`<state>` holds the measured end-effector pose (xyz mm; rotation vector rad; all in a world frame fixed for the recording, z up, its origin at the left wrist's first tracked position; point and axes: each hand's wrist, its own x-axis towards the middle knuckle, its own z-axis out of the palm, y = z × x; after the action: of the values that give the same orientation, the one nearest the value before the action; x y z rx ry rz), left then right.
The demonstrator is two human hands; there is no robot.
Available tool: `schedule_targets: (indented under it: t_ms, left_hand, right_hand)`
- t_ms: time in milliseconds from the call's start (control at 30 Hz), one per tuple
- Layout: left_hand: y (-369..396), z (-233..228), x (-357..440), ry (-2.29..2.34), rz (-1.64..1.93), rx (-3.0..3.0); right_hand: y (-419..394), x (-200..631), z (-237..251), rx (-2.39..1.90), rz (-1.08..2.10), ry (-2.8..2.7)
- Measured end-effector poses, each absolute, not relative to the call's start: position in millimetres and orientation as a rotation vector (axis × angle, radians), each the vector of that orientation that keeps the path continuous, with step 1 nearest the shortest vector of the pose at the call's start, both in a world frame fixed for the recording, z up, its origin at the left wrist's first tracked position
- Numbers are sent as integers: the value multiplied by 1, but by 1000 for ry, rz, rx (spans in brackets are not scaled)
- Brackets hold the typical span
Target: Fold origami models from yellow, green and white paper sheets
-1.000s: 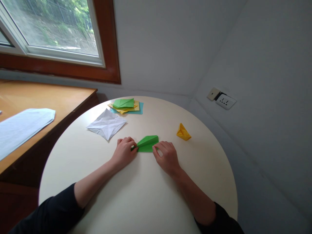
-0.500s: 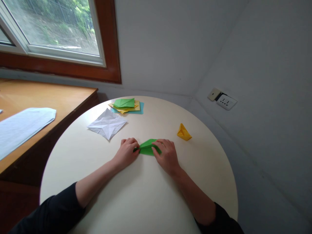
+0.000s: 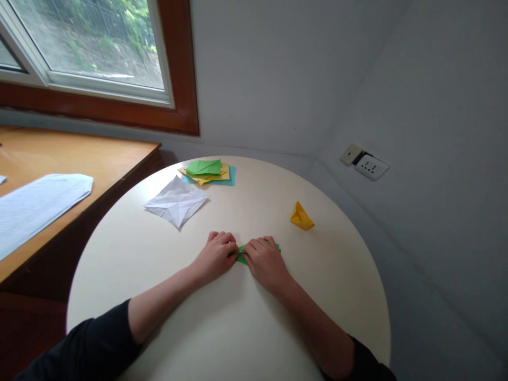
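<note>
A folded piece of green paper lies on the round white table, mostly covered by both hands. My left hand pinches its left end between thumb and fingers. Close beside it, my right hand is closed over the middle of the paper, thumb near the left thumb. A bit of green shows past the right fingertips. To the right and farther back sits a small yellow folded-paper boat. A creased white paper sheet rests at the back left.
Behind the white sheet is a stack of green, yellow and blue papers near the far table edge. A wooden desk with printed sheets stands at the left. A wall socket is at the right.
Both hands have come closer together, moving slightly toward me with the green paper. My right hand has slid left along it and now hides more of it.
</note>
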<state>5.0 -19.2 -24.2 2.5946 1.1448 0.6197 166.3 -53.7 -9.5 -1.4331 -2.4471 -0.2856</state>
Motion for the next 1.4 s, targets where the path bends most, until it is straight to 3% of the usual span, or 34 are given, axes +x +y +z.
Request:
schedule_targets:
  t_ms: [433, 1400]
  left_hand:
    - [-22, -7, 3, 1259, 430, 2561]
    - [-20, -8, 4, 1251, 416, 2573]
  right_hand:
    - [-50, 171, -5, -1557, -181, -2481]
    - [-49, 179, 0, -1689, 11, -2438]
